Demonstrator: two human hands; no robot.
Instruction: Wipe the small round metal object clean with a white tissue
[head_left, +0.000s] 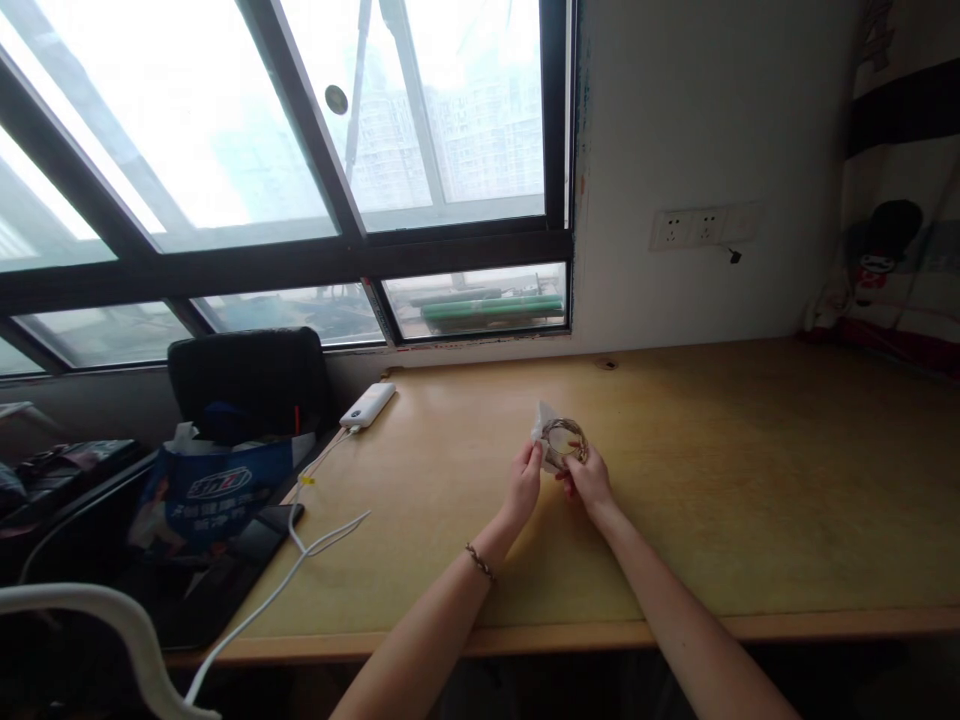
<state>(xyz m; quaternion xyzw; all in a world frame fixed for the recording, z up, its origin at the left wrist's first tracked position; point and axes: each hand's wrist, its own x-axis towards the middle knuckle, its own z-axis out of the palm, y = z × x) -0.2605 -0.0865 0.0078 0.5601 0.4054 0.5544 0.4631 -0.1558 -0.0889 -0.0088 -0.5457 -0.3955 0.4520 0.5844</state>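
Above the middle of the table, a round brownish coil (pixel 579 432), like a twisted band or cord wound into a ring, is held up between my two hands. A whitish, crumpled, see-through wrapper (pixel 544 412) lies against the ring's left side. My left hand (pixel 525 482) is closed on the wrapper, thumb on top. On the lower right of the ring, my right hand (pixel 589 474) grips with its thumb across the front; its other fingers are partly hidden behind. Whether the ring is partly inside the wrapper I cannot tell.
A white power bank (pixel 369 404) with a white cable (pixel 279 590) lies at the wooden table's (pixel 750 480) left edge. Left of the table are a black chair (pixel 247 375) and a blue bag (pixel 217 490). Wall sockets (pixel 690 228) sit behind, and a curtain (pixel 900 200) hangs at right.
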